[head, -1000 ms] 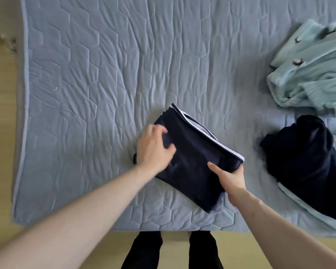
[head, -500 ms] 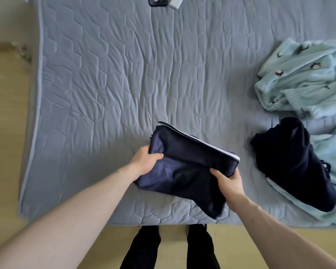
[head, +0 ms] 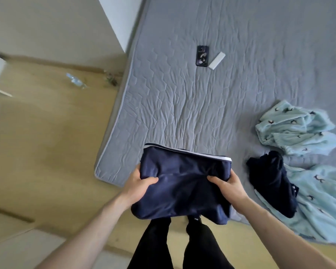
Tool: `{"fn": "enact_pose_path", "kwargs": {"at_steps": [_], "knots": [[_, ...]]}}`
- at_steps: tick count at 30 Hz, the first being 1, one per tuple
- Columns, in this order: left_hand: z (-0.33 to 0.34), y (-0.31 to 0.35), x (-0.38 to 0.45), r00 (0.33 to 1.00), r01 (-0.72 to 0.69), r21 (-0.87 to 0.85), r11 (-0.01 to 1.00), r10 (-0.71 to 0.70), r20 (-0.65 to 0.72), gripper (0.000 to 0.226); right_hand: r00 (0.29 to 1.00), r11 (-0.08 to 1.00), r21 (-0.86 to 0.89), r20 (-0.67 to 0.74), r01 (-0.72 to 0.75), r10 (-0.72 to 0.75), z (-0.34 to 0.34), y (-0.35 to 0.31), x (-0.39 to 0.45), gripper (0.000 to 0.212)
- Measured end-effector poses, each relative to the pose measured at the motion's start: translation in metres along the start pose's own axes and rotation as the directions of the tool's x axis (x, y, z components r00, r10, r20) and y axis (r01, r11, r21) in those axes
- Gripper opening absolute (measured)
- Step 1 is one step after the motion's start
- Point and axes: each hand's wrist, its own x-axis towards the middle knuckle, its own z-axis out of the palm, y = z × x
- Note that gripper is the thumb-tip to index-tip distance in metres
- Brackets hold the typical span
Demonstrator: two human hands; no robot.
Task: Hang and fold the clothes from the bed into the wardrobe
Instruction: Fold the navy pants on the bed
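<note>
A folded navy garment with a white stripe (head: 184, 181) is lifted off the grey quilted bed (head: 192, 98), above its near corner. My left hand (head: 139, 184) grips its left edge, thumb on top. My right hand (head: 228, 183) grips its right edge the same way. A crumpled dark navy garment (head: 270, 181) lies on the bed to the right. Light blue fleece clothes with small dark figures (head: 297, 131) lie beyond and under it.
A dark phone (head: 202, 55) and a white flat bar-shaped object (head: 217, 60) lie further up the bed. Wooden floor (head: 47, 142) spreads to the left, with a clear plastic bottle (head: 76, 80) near the wall. My dark trouser legs (head: 182, 245) stand below.
Both hands have taken hold of the folded navy garment and lifted it off the bed toward me. The view has swung left and back, bringing in the floor, phone and wall.
</note>
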Motion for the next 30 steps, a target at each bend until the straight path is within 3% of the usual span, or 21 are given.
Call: {"fn": "enact_pose_path", "kwargs": {"at_steps": [3,10,14,16,21,30], "knots": [[-0.024,0.018,-0.066,0.996,-0.057,-0.101,0.993,0.050,-0.072,0.047,0.994,0.998,-0.007,0.096,0.055,-0.054,0.007,-0.044,-0.040,0.048],[-0.066,0.016,-0.171,0.936,-0.232,-0.294,0.927,0.131,-0.326,0.047,0.942,0.975,-0.079,0.284,0.208,-0.178,0.055,-0.119,-0.110,0.044],[-0.106,0.002,-0.209,0.873,-0.313,-0.321,0.894,0.137,-0.469,0.079,0.890,0.950,-0.137,0.408,0.281,-0.204,0.107,-0.160,-0.139,0.047],[-0.138,-0.006,-0.226,0.847,-0.363,-0.313,0.878,0.171,-0.504,0.080,0.856,0.931,-0.169,0.472,0.322,-0.211,0.145,-0.183,-0.153,0.054],[-0.240,-0.035,-0.254,0.792,-0.416,-0.256,0.873,0.210,-0.573,0.055,0.779,0.889,-0.198,0.581,0.414,-0.233,0.264,-0.229,-0.190,0.058],[-0.446,-0.092,-0.300,0.668,-0.468,-0.247,0.849,0.157,-0.727,0.055,0.662,0.824,-0.174,0.693,0.539,-0.286,0.488,-0.268,-0.271,0.048]]}}
